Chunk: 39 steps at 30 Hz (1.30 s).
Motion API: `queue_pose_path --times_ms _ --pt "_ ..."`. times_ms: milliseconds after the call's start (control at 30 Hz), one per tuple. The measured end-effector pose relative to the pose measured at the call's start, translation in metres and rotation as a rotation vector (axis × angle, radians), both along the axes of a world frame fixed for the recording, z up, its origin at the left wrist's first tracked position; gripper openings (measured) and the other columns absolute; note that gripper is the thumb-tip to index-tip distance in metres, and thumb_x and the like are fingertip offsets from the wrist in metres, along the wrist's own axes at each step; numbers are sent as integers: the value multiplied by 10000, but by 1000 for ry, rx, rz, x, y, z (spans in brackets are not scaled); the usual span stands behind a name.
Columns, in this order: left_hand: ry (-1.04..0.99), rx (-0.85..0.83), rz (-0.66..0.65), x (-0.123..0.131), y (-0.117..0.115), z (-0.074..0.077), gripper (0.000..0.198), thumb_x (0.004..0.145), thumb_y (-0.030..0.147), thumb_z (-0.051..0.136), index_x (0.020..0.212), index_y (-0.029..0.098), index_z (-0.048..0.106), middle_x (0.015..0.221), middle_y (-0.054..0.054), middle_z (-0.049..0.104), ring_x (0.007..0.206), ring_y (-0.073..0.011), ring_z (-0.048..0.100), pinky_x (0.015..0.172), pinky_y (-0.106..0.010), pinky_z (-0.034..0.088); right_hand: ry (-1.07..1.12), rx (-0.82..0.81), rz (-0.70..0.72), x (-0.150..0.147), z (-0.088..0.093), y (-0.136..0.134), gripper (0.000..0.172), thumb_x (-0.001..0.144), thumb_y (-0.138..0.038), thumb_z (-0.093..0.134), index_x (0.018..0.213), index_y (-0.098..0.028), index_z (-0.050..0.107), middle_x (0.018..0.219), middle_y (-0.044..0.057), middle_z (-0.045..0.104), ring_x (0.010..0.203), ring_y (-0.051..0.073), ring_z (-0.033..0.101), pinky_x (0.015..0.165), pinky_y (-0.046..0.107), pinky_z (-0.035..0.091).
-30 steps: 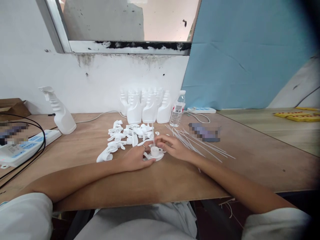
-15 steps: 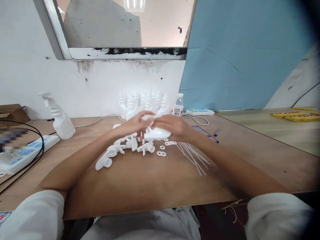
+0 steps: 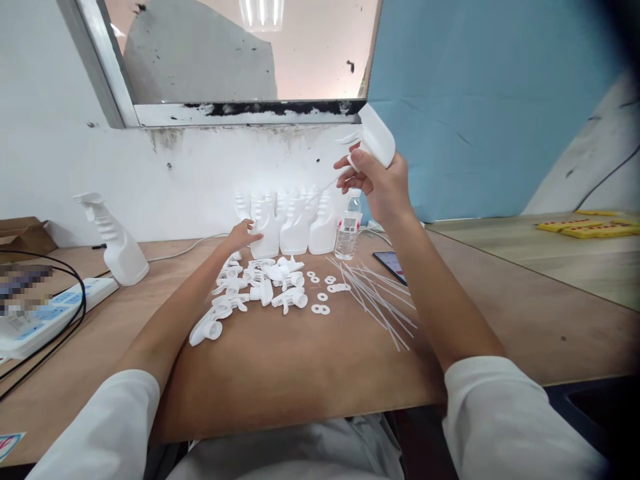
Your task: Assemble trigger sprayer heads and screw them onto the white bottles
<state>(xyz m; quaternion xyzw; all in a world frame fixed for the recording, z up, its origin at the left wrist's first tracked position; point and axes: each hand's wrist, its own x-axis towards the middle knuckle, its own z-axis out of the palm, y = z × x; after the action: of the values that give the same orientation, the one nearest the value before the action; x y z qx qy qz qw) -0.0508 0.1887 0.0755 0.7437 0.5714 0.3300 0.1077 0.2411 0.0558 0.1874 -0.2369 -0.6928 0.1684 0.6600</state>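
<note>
High in front of the wall, my right hand (image 3: 383,180) grips a white spray trigger head (image 3: 379,137), its thin dip tube (image 3: 327,185) slanting down left towards the bottles. My left hand (image 3: 243,235) is open at the left end of a cluster of white bottles (image 3: 295,230). Its thumb overlaps the front left bottle (image 3: 265,230); whether it touches is unclear. Below lies a pile of white trigger heads (image 3: 260,277). Several white washers (image 3: 323,297) and loose thin tubes (image 3: 383,303) are to the right of them.
A fully assembled spray bottle (image 3: 120,247) stands at left, by a power strip (image 3: 60,313) and black cables. A clear labelled water bottle (image 3: 347,230) and a phone (image 3: 391,265) are at right. Yellow pieces (image 3: 590,228) lie far right. The wall is close behind the bottles.
My hands were together over the pile around a white trigger head. They have parted: the right rose up and right with the head and tube, the left moved back-left to the bottles.
</note>
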Motion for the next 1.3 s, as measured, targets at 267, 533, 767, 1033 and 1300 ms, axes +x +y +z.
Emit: queue_pose_path --times_ms 267,533,767,1033,1300 --pt "96 118 -44 -20 -8 26 427 636 356 784 998 155 681 1053 -86 666 961 -245 622 907 -339 461 37 52 0 18 1 15 387 863 -593 603 963 -221 561 917 48 668 727 160 687 629 310 572" --pt "259 280 -21 -35 -25 42 396 657 228 723 1044 168 662 1135 -70 602 960 -226 591 875 -327 459 80 161 -48 25 4 14 338 895 -579 566 953 -247 562 918 50 645 763 182 682 650 340 565" --pt "288 276 -86 -29 -33 47 364 670 201 729 1029 182 672 1125 -60 600 981 -234 578 869 -325 453 55 143 -42 22 0 22 389 882 -634 531 929 -249 543 906 39 631 785 186 678 646 347 540" --pt "299 302 -135 -31 -45 60 381 688 192 738 1064 192 679 1153 -52 611 994 -234 582 882 -335 456 186 20 -20 15 7 -4 281 830 -499 598 936 -261 492 1016 77 636 752 155 602 798 365 536" --pt "234 289 -276 -39 -54 71 399 703 186 740 1098 168 689 1171 -60 602 1023 -219 587 944 -342 461 228 52 -29 25 13 -7 288 804 -504 629 907 -262 512 976 83 634 741 171 601 769 367 534"
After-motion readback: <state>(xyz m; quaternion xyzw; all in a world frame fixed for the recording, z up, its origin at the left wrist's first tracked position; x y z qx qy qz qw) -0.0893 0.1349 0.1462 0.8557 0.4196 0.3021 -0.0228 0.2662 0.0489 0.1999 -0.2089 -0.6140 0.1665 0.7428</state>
